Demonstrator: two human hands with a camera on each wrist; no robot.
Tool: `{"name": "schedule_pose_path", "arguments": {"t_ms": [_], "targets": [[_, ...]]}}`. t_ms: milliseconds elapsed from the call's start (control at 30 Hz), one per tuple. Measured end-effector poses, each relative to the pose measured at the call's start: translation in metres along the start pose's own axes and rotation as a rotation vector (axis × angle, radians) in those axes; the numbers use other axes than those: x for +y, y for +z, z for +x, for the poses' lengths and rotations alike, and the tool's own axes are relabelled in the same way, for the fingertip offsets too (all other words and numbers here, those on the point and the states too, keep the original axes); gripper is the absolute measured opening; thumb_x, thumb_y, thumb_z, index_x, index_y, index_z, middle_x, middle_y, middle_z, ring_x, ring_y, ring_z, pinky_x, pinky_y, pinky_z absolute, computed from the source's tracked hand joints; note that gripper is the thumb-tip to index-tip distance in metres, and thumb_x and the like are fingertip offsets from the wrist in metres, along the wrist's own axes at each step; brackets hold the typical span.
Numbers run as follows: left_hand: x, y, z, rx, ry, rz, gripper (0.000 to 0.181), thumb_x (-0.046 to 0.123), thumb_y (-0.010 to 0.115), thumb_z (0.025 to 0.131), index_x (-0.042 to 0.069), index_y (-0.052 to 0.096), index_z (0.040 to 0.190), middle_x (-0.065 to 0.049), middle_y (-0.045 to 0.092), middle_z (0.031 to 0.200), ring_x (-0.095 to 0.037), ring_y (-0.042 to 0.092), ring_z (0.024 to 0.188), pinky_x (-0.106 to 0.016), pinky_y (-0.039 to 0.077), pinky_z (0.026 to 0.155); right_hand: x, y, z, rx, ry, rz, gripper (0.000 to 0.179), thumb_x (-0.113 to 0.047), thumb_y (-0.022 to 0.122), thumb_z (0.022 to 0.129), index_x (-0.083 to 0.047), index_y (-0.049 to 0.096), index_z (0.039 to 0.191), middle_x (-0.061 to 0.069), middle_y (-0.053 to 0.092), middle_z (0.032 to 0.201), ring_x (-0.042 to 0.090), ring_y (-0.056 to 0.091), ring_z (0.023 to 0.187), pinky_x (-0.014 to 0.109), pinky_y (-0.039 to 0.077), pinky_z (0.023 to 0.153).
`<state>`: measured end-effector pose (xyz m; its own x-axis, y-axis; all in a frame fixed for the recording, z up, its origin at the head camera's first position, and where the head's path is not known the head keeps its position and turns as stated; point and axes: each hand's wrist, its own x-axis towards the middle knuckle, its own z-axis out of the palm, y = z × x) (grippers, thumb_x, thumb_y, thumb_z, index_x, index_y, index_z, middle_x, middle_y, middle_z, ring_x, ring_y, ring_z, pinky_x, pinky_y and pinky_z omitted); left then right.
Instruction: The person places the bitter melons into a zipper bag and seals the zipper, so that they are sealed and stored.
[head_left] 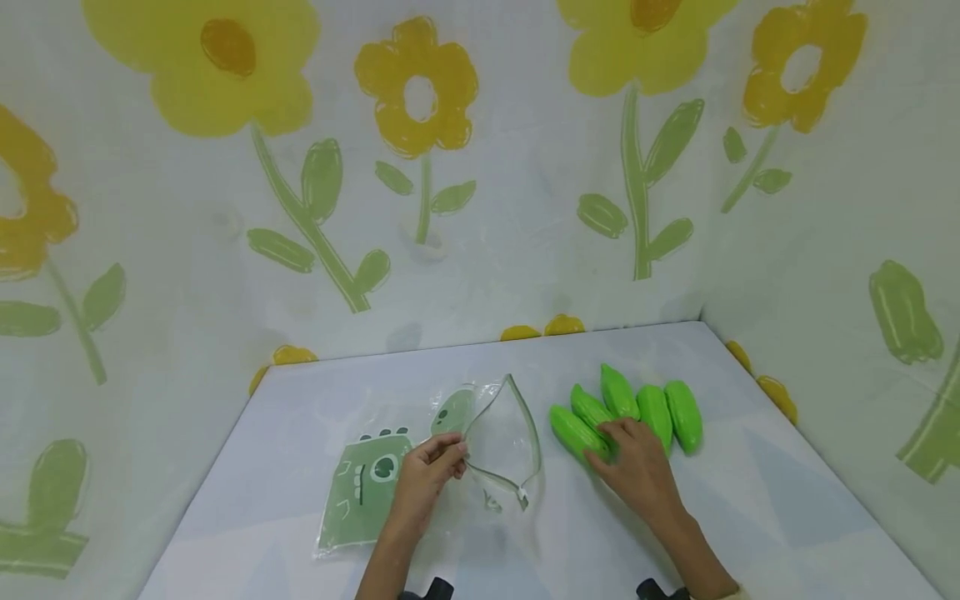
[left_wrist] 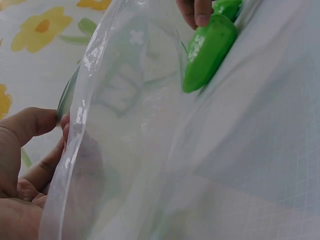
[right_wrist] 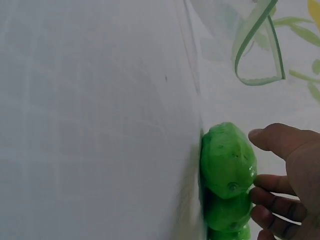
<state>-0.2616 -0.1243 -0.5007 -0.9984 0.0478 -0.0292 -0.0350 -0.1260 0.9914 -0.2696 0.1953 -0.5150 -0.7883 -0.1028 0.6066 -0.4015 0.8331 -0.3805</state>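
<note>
In the head view a clear plastic zip bag (head_left: 352,500) with a green cartoon monster print lies left of centre. Its green-edged mouth gapes toward the right. My left hand (head_left: 423,483) pinches the near side of that rim between thumb and fingers; the left wrist view shows the same pinch through film. To the right, several bright green, elongated toy vegetables (head_left: 572,429) lie side by side; their exact kind is unclear. Over the left ones reaches my right hand (head_left: 637,467). In the right wrist view its fingertips touch the vegetables (right_wrist: 227,160), while the thumb stands apart from them.
Everything lies on a white table (head_left: 585,542) with a pale geometric pattern. Behind and beside it hangs a white cloth (head_left: 510,250) printed with yellow flowers. Two dark camera mounts (head_left: 438,588) show at the bottom edge, near the wrists.
</note>
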Motion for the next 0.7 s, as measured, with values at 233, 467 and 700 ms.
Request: {"name": "schedule_pose_path", "arguments": {"t_ms": [233,467,700], "targets": [[0.0,-0.0003,0.0,0.017,0.006,0.01,0.039,0.019,0.074,0.093,-0.007,0.064,0.121,-0.011,0.066,0.095,-0.017,0.062,0.079,-0.025,0.056,0.072,-0.0009,0.005,-0.001,0.0,-0.045,-0.052,0.05,-0.025,0.095,0.064,0.0,0.072,0.101,0.011,0.065,0.098,0.034,0.062,0.093,0.05,0.051,0.079],[-0.0001,-0.0021,0.0008,0.017,0.017,0.0,0.038,0.019,0.074,0.092,-0.006,0.064,0.119,-0.011,0.067,0.096,-0.017,0.062,0.079,-0.025,0.056,0.072,-0.0053,0.0056,-0.001,-0.003,-0.061,-0.098,0.05,-0.017,0.095,0.06,0.0,0.072,0.101,0.012,0.065,0.097,0.036,0.061,0.095,0.051,0.05,0.075],[0.0008,-0.0021,-0.0006,0.017,0.017,-0.001,0.043,0.019,0.075,0.092,-0.01,0.062,0.122,-0.01,0.067,0.095,-0.016,0.062,0.079,-0.024,0.056,0.071,-0.0081,0.0042,-0.003,0.026,-0.065,-0.079,0.046,-0.017,0.093,0.059,0.001,0.073,0.096,0.011,0.065,0.091,0.032,0.062,0.087,0.05,0.05,0.073]]}}
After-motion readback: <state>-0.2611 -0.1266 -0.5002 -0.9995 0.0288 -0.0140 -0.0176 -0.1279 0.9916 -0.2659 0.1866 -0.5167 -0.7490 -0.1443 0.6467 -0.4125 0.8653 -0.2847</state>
